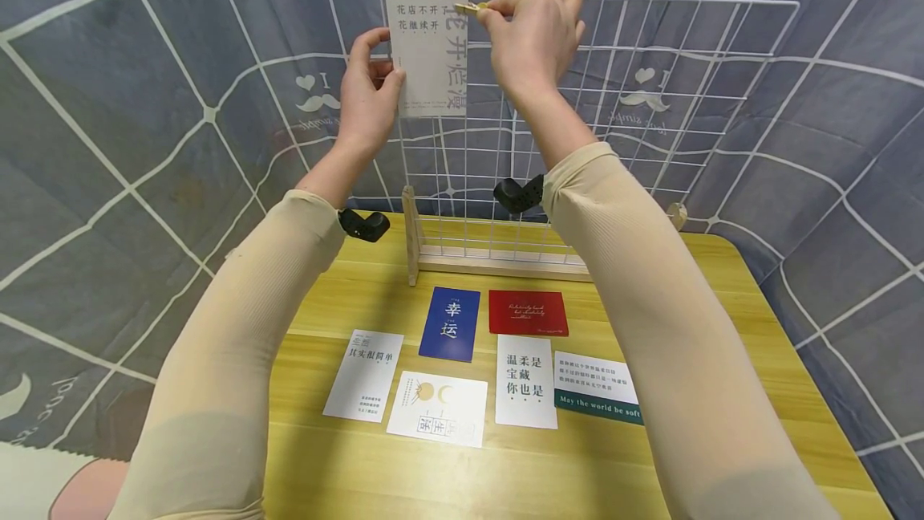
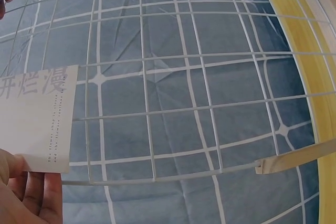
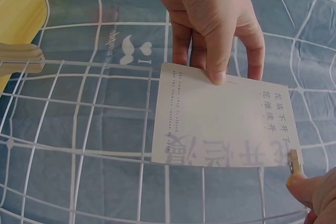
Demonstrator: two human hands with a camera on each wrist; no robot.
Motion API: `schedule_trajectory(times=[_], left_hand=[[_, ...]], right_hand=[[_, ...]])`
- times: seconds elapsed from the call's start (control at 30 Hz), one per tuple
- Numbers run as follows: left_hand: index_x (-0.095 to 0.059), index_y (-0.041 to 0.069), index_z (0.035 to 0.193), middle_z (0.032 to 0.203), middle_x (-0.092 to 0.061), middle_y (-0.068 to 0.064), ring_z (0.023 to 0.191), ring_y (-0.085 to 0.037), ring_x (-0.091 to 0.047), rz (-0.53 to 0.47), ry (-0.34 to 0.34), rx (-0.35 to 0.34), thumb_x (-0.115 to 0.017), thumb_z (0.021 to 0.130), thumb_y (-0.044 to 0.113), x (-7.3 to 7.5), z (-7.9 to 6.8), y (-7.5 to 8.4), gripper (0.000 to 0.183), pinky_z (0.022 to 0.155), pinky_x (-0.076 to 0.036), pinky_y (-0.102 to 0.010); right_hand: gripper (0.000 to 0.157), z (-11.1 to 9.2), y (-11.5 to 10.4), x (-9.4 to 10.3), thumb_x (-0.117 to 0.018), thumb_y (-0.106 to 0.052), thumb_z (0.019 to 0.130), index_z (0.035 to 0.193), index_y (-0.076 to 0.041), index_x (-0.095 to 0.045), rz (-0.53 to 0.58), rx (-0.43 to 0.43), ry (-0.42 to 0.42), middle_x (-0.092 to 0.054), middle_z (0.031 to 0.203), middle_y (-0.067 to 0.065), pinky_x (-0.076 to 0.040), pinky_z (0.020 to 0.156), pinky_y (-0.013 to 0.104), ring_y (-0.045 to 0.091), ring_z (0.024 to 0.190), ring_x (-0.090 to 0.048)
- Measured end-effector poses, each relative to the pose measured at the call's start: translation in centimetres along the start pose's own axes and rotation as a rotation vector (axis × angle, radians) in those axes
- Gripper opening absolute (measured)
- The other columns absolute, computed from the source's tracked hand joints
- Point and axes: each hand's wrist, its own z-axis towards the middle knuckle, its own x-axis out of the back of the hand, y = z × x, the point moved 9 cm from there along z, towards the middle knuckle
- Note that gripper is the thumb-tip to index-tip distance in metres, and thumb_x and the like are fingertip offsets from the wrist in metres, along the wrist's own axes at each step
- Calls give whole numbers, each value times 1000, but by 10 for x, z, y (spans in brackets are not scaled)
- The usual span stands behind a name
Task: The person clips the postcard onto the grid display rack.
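Note:
A white card with dark and pale purple characters stands upright against the top left corner of a white wire grid. My left hand grips its left edge, thumb in front and fingers behind, as the right wrist view also shows. At the card's top right corner, my right hand pinches a small gold-coloured clip between thumb and fingers. The clip's tip overlaps the card's edge there. In the left wrist view, the lower end of the card lies before the wires.
Wooden feet and a base bar carry the grid on a yellow wooden table. In front lie a blue card, a red card and several white ones, including one with a green band. A grey-blue patterned curtain hangs around.

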Motion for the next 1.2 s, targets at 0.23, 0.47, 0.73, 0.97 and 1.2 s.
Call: schedule_trajectory(times=[0.23, 0.47, 0.73, 0.97, 1.2], left_hand=[[-45, 28, 150, 111, -58, 0, 101, -15, -58, 17, 10, 1, -52, 107, 12, 2, -1, 2, 46, 84, -48, -31], [-45, 29, 150, 110, -57, 1, 100, -15, -58, 31, 19, 6, -53, 107, 13, 3, -1, 1, 46, 85, -49, -31], [-45, 23, 146, 108, -57, 2, 95, -15, -58, 27, 44, 6, -54, 106, 12, 5, -1, 1, 43, 84, -48, -30], [-46, 18, 143, 106, -53, 3, 92, -13, -57, 2, 67, 10, -59, 104, 14, 8, -1, -1, 41, 81, -49, -30], [-42, 16, 144, 108, -49, 3, 91, -11, -54, -30, 71, 38, -65, 101, 18, 10, -1, -7, 48, 79, -50, -30]], right_hand=[[31, -1, -1, -1, -62, -49, 100, 122, -33, -77, 10, 11, 7, -57, 125, -7, -27, 103, 31, 15, 126, -36], [32, 0, -1, -1, -64, -49, 100, 123, -32, -77, 25, 6, 17, -58, 125, -7, -27, 103, 31, 14, 127, -36], [33, 0, 0, -1, -63, -49, 100, 124, -30, -76, 37, 14, 27, -57, 124, -7, -26, 103, 30, 14, 127, -36], [34, 0, 1, 0, -62, -49, 100, 124, -30, -76, 35, 27, 39, -56, 118, -9, -27, 102, 30, 14, 125, -36], [30, 1, 4, 2, -64, -45, 100, 121, -28, -78, 62, 59, 57, -49, 102, -12, -30, 101, 27, 13, 118, -37]])
